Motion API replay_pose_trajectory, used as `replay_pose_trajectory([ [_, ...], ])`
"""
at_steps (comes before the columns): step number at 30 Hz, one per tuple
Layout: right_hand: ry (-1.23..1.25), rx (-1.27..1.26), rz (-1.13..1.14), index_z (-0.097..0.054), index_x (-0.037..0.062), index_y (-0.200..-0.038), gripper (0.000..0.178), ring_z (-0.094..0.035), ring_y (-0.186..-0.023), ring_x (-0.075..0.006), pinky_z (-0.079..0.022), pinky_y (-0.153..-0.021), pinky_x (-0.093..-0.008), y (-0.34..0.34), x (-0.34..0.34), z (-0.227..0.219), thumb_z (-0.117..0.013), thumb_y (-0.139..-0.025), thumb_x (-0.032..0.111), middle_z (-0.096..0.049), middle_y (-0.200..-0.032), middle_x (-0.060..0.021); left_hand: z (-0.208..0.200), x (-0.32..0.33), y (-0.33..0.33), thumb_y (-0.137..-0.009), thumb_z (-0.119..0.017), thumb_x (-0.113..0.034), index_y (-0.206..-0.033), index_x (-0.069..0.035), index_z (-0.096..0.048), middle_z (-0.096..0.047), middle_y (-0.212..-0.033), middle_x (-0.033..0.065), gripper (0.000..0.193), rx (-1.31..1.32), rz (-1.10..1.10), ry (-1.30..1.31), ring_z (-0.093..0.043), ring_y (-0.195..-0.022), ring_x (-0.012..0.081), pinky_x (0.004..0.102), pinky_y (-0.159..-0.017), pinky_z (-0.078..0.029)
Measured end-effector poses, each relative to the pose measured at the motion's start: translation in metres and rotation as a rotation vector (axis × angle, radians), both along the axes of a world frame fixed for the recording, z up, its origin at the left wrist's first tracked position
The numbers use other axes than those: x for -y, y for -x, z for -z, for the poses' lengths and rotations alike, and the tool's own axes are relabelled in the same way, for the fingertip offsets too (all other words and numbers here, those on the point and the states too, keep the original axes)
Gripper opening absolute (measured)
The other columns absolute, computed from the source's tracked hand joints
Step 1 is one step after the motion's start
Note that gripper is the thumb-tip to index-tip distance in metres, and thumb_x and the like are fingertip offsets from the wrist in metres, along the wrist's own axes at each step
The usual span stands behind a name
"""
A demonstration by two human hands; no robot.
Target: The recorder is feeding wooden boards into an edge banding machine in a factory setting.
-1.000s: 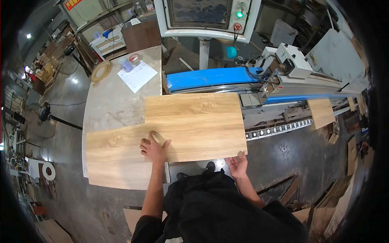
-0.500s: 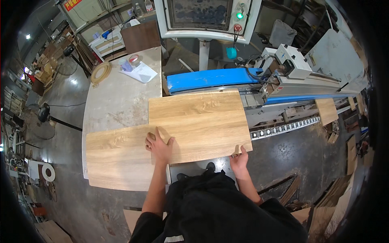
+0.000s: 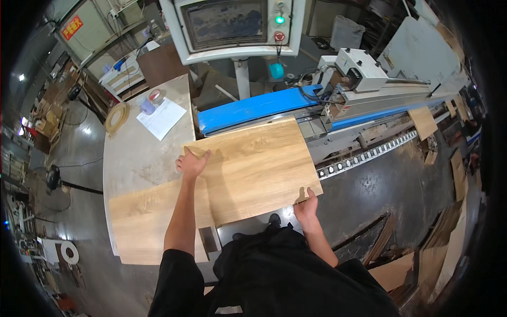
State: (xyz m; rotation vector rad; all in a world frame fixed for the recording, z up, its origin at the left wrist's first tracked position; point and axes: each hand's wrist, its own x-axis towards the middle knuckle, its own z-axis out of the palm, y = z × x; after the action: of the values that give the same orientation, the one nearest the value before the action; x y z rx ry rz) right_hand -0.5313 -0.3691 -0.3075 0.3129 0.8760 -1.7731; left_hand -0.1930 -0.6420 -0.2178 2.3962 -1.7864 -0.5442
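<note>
A rectangular wood-grain board lies between my hands, its far edge by the blue machine guard and its left end overlapping a second wood-grain board. My left hand grips the upper board near its far left corner, thumb on the top face and fingers at the left edge. At the near right corner, my right hand holds the same board, thumb on top and the other fingers underneath, out of sight. The second board rests on a pale worktable, partly behind my left forearm.
A long machine with a blue guard and a roller track runs to the right. Behind it stands a control panel with a green light. Paper, tape and coiled edging lie on the worktable.
My left hand has slid from the board's near left part to its far left corner. The view has turned slightly; my right hand keeps its hold on the near right corner.
</note>
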Motion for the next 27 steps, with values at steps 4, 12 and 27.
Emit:
replay_pose_trajectory([
  [4,-0.099,-0.015,-0.064,-0.047,0.0102,-0.145,0.048,-0.053,-0.129,-0.0275,-0.041,-0.11,-0.0443,0.02,0.005,0.003,-0.052,-0.104,0.034,-0.057,-0.137,-0.0078,-0.001,0.003,0.006,-0.079,-0.067,-0.076,-0.162,-0.002,-0.022,-0.049,-0.143,0.0347,0.121,-0.106,-0.011,-0.054,-0.04,-0.139,0.0493,0.062,-0.113,-0.027],
  [12,-0.047,0.048,-0.05,-0.048,0.0109,-0.144,0.048,-0.053,-0.128,-0.0278,-0.041,-0.11,-0.0447,0.034,0.007,0.002,-0.053,-0.103,0.037,-0.057,-0.135,-0.008,0.025,0.003,0.053,-0.079,-0.073,-0.068,-0.163,0.0,-0.012,-0.046,-0.147,0.0355,0.125,0.0,0.019,0.071,-0.041,-0.138,0.0495,0.0622,-0.113,-0.029],
  [27,-0.048,0.039,-0.019,-0.049,0.0086,-0.14,0.048,-0.056,-0.121,-0.027,-0.043,-0.107,-0.0414,0.063,0.013,0.002,-0.058,-0.099,0.032,-0.059,-0.13,-0.0092,0.036,0.008,0.05,-0.074,-0.082,-0.062,-0.164,-0.012,-0.022,-0.044,-0.149,0.0331,0.119,-0.161,-0.112,-0.036,-0.041,-0.14,0.0475,0.0633,-0.114,-0.032],
])
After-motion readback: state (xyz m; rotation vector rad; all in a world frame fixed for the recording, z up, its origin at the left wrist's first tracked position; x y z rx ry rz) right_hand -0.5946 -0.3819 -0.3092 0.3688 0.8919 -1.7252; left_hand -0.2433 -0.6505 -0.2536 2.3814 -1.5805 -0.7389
